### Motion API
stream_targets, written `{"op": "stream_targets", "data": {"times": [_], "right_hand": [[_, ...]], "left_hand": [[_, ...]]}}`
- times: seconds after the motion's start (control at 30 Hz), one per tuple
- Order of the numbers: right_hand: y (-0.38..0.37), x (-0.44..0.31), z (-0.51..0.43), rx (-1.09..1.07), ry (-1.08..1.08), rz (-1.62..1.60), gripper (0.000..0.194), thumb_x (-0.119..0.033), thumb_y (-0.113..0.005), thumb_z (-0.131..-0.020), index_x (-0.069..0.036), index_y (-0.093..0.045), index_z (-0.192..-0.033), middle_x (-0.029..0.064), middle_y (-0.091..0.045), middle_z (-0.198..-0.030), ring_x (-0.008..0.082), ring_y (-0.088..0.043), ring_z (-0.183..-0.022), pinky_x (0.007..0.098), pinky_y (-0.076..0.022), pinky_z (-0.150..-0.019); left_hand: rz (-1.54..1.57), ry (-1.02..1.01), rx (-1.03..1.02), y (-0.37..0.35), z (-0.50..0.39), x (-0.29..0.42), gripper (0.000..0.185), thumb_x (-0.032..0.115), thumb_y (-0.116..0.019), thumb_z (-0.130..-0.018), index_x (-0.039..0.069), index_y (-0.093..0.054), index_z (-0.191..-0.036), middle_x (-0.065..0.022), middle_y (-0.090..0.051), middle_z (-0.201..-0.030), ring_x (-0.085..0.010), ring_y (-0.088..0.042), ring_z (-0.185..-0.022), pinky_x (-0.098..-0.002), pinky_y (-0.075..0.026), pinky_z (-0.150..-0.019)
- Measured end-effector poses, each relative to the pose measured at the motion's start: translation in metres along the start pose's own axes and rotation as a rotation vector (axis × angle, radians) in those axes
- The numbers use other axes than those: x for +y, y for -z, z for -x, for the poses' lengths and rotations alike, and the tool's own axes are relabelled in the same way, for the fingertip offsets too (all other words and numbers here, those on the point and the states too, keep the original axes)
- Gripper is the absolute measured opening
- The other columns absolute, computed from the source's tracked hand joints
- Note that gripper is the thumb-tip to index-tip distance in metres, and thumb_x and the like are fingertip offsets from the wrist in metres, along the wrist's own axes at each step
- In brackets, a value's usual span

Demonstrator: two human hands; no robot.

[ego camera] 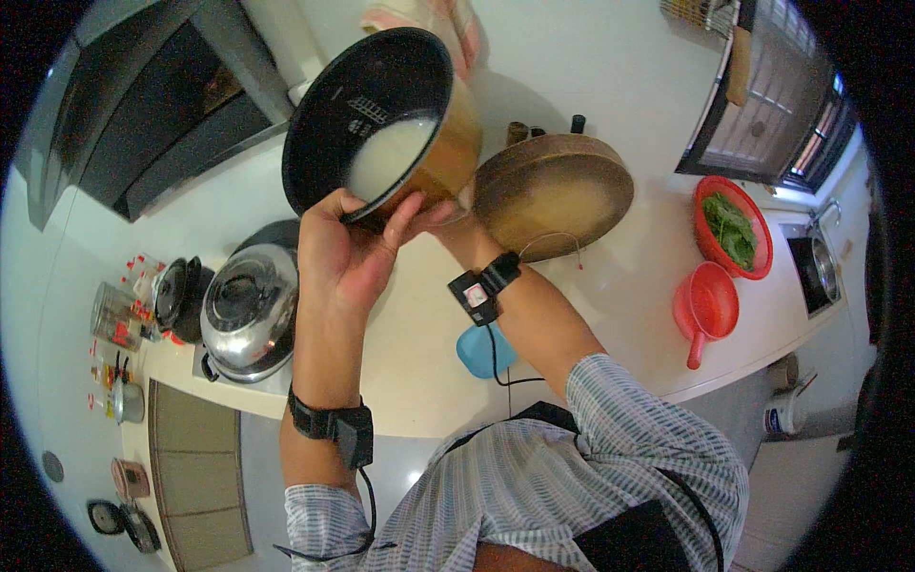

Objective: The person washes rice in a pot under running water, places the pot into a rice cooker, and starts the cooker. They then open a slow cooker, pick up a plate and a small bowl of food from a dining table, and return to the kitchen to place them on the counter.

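Note:
A rice cooker inner pot (443, 143) is raised above the counter and tilted, so that its dark coated inside faces me. Cloudy white contents (393, 157), perhaps rice in water, lie in its lower part. My left hand (354, 250) grips the near rim, thumb at the edge and fingers against the gold-coloured outside. My right hand (457, 211) supports the pot from its lower right side; most of its fingers are hidden behind the pot and my left hand. Just right of the pot leans a round wooden board (557, 193), close to my right wrist.
At left, a domed metal lid (246, 307) covers a pan. A blue plastic item (486, 350) lies under my right forearm. Rightward are a red bowl (761, 247) of leafy greens (733, 229), a red dipper (708, 307) and a sink (815, 272). A range hood (179, 107) overhangs the left.

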State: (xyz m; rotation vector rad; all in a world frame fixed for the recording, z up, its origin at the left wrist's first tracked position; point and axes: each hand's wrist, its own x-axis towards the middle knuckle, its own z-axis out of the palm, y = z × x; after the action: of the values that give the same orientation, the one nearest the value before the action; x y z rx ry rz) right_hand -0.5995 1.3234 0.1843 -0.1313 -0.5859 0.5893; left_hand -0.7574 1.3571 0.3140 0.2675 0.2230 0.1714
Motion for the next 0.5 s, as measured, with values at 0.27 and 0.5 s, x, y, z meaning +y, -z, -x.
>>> {"op": "stream_targets", "data": {"times": [0.27, 0.5], "right_hand": [[0.009, -0.059, -0.013, 0.101, -0.249, 0.201, 0.041, -0.035, -0.052, -0.101, -0.006, -0.063, -0.129, 0.0121, -0.069, -0.113, 0.0285, -0.066, -0.1, 0.043, -0.0523, -0.09], [0.037, -0.051, -0.054, 0.207, 0.249, 0.962, 0.039, -0.038, -0.057, -0.103, 0.0, -0.064, -0.098, 0.0076, -0.064, -0.089, 0.0188, -0.057, -0.083, 0.0382, -0.0496, -0.076]], "left_hand": [[-0.265, -0.139, 0.169, 0.043, 0.073, -0.017, 0.05, 0.002, -0.046, -0.081, -0.024, -0.042, -0.124, -0.0388, -0.051, -0.128, -0.0648, -0.052, -0.113, -0.0563, -0.06, -0.093], [-0.48, -0.2, 0.477, 0.106, 0.161, -0.031, 0.052, 0.002, -0.05, -0.077, -0.018, -0.047, -0.125, -0.0338, -0.06, -0.121, -0.0536, -0.065, -0.1, -0.0663, -0.057, -0.088]]}}
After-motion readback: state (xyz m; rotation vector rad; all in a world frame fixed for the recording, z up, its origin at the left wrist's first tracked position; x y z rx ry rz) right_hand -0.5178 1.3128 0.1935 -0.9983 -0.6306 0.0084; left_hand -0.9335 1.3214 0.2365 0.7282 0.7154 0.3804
